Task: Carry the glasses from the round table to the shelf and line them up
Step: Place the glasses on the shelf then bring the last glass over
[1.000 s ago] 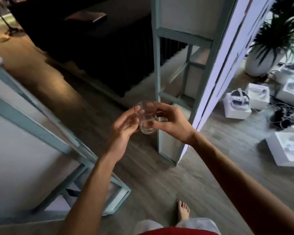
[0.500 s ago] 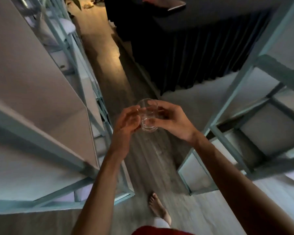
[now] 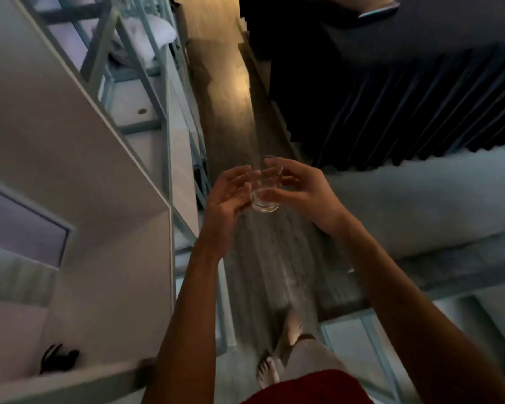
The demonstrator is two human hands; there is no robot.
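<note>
Wooden floor [image 3: 225, 91] runs as a narrow aisle from 6 o'clock up to 12 o'clock, lit warm at the far end. It lies between a left shelf unit [image 3: 70, 147] of pale boards in a blue-grey metal frame and a right shelf unit [image 3: 420, 205] of the same make.

At the middle, both hands come together on one clear glass [image 3: 264, 199], held in the air above the aisle. It stands close to upright: its long axis runs about 12 to 6 o'clock, with the open mouth toward 12 and the thick base toward 6. The right hand [image 3: 306, 191] grips it from 3 o'clock, thumb across the near wall and fingers curled round the far side by the rim. The left hand [image 3: 228, 199] cups it from 9 o'clock with thumb and curved fingers against the wall.

A dark pleated drape [image 3: 391, 106] fills the space from 1 to 3 o'clock and borders the aisle on that side. On top of it, at 1 o'clock, lies a flat object [image 3: 376, 10], cut off by the upper edge. A pale pillow-like bundle [image 3: 149, 33] sits on the left shelf unit at 11 o'clock, and a small dark item [image 3: 57, 358], too dim to name, rests on a low board at 7 o'clock. Two bare feet [image 3: 293, 328] show on the floor at 6 o'clock, above a red garment [image 3: 303, 387].

Motion blur softens the shelf frames, and the fingers hide part of the rim of the glass.
</note>
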